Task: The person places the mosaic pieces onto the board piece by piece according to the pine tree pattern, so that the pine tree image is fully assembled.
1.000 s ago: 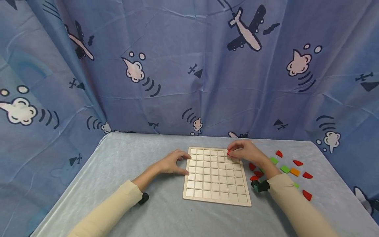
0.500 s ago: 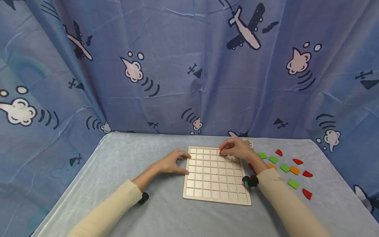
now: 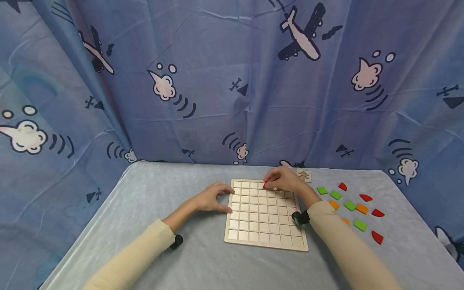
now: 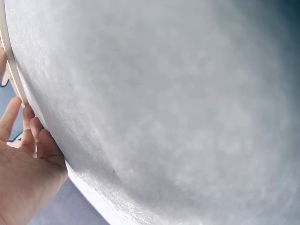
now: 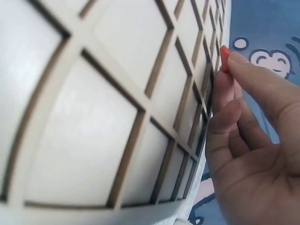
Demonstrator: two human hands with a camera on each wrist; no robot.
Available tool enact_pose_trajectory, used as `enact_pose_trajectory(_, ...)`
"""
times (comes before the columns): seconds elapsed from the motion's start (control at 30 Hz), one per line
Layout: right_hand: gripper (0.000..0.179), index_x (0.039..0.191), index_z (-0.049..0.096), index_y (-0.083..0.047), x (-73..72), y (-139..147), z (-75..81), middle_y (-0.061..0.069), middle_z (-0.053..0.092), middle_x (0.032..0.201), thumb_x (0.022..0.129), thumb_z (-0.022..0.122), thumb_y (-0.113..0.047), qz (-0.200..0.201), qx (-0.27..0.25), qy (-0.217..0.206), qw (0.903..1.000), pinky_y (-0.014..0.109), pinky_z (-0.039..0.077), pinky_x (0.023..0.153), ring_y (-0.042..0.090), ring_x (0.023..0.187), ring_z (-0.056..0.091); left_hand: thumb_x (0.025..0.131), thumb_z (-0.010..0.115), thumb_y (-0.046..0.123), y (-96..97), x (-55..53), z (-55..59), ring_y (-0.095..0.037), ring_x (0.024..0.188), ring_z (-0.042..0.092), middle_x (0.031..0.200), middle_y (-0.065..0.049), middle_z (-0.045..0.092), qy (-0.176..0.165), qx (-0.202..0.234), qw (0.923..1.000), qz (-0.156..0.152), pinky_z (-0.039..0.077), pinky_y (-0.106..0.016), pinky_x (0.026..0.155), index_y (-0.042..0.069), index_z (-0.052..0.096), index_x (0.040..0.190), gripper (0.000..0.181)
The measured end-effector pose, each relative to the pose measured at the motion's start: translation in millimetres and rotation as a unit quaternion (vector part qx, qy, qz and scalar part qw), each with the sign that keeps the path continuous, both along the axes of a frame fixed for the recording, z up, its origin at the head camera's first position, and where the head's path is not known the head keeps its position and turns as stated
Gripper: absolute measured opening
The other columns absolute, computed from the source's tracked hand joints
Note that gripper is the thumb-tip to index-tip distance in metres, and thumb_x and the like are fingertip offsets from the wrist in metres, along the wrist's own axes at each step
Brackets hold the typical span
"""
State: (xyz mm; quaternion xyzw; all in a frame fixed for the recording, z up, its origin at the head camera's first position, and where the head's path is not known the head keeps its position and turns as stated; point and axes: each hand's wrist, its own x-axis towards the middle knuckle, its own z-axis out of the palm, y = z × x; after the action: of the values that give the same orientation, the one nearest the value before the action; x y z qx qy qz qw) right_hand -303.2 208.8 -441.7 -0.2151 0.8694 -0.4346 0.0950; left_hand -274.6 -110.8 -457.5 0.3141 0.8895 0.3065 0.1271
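A square wooden board [image 3: 266, 245] with a recessed grid lies on the cloth-covered table in the head view. My left hand [image 3: 212, 198] rests along its left edge, thumb and fingers spread apart and the fingertips right at the rim. Pinched between the thumb and index finger of my right hand [image 3: 284, 180] is a small red quarter-circle tile [image 5: 225, 58]. That hand is close over the top row of the grid, around its middle, and hides the cells to the right. In the right wrist view the tile stands tilted, on edge, near the far side of the board.
Right of the board lie loose tiles: red quarter-circles [image 3: 377, 237], green squares [image 3: 360, 224] and orange ones [image 3: 362, 208]. A small patterned wooden piece [image 3: 304, 175] sits behind the board's far right corner. A blue curtain [image 3: 203, 80] closes off the back.
My right hand has moved left along the board's top row with the red tile, uncovering tiles and the patterned wooden piece on the right. My left hand has stayed at the left edge.
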Motion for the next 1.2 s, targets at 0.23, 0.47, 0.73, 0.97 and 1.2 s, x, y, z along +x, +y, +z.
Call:
enact_pose_trajectory(0.23, 0.021, 0.103, 0.071, 0.003, -6.3, -6.9, -4.6, 0.022, 0.074, 0.095, 0.087, 0.074, -0.009, 0.003, 0.01, 0.006, 0.9999, 0.03, 0.051, 0.062, 0.025, 0.08, 0.068, 0.076, 0.086, 0.031, 1.4, 0.2, 0.5, -0.027, 0.115, 0.057, 0.127, -0.008, 0.058, 0.001, 0.002, 1.0, 0.004, 0.048, -0.043, 0.103, 0.016, 0.06, 0.13, 0.063)
enact_pose_trajectory(0.47, 0.016, 0.103, 0.071, 0.002, -8.0, -9.3, -2.5, 0.021, 0.073, 0.093, 0.089, 0.071, -0.006, 0.001, 0.012, -0.006, 0.9999, 0.032, 0.05, 0.059, 0.023, 0.071, 0.063, 0.076, 0.086, 0.032, 2.0, -1.6, 0.7, -0.026, 0.115, 0.057, 0.129, -0.008, 0.057, 0.0, -0.002, 1.0, 0.008, 0.047, -0.043, 0.102, 0.017, 0.06, 0.13, 0.062)
enact_pose_trajectory(0.73, 0.015, 0.101, 0.071, 0.002, -7.7, -11.7, -2.9, 0.019, 0.073, 0.091, 0.09, 0.07, -0.007, 0.0, 0.019, -0.013, 0.9997, 0.031, 0.049, 0.058, 0.022, 0.068, 0.059, 0.076, 0.086, 0.031, 2.1, -1.7, -0.5, -0.024, 0.114, 0.057, 0.128, -0.008, 0.058, 0.004, -0.005, 1.0, 0.006, 0.047, -0.041, 0.102, 0.016, 0.06, 0.13, 0.062)
enact_pose_trajectory(0.97, 0.014, 0.099, 0.073, 0.001, -8.8, -11.3, -4.8, 0.017, 0.073, 0.089, 0.089, 0.072, -0.008, 0.01, 0.029, 0.0, 0.9995, 0.03, 0.05, 0.061, 0.019, 0.071, 0.061, 0.076, 0.086, 0.03, 2.1, 0.5, -1.0, -0.025, 0.115, 0.057, 0.128, -0.008, 0.057, -0.004, -0.003, 1.0, 0.007, 0.048, -0.042, 0.103, 0.017, 0.06, 0.13, 0.062)
enact_pose_trajectory(1.2, 0.014, 0.099, 0.074, -0.001, -11.4, -10.0, -5.3, 0.012, 0.071, 0.085, 0.089, 0.072, -0.01, 0.01, 0.052, 0.011, 0.9985, 0.03, 0.049, 0.066, 0.015, 0.07, 0.058, 0.077, 0.085, 0.031, 2.5, -0.1, -0.8, -0.026, 0.116, 0.056, 0.129, -0.009, 0.057, -0.011, -0.002, 0.9999, 0.013, 0.047, -0.042, 0.103, 0.017, 0.059, 0.131, 0.062)
